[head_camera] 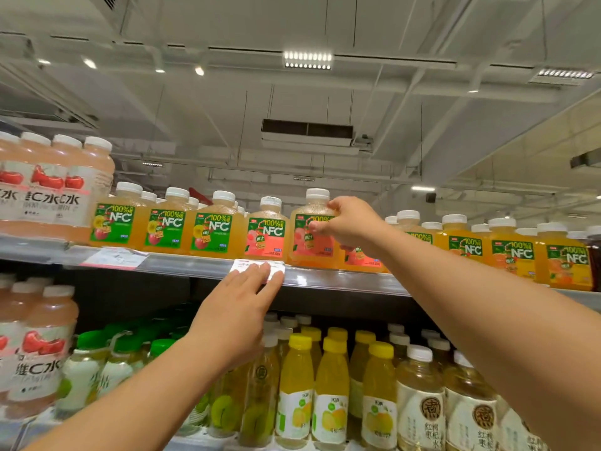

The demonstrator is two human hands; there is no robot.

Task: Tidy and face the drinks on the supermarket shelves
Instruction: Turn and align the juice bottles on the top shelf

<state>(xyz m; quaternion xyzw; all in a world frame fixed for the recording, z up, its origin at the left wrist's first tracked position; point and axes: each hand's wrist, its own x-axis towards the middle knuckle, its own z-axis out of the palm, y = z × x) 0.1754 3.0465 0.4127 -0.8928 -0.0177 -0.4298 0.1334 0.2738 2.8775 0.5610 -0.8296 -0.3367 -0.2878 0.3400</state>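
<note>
A row of square NFC juice bottles stands along the top shelf (341, 279). My right hand (349, 226) grips the shoulder of one peach NFC bottle (309, 234) with a pink label and white cap, near the middle of the row. Beside it on the left stands another peach bottle (266, 231). My left hand (240, 307) reaches up with straight fingers, and its fingertips touch the white price tag (276, 266) on the shelf's front rail.
Apple NFC bottles (162, 222) fill the shelf's left part and orange ones (510, 252) the right. Pink vitamin C water packs (48, 187) stand at far left. The shelf below holds yellow-capped bottles (331, 385), green-capped bottles (120, 362) and white-capped tea bottles (419, 402).
</note>
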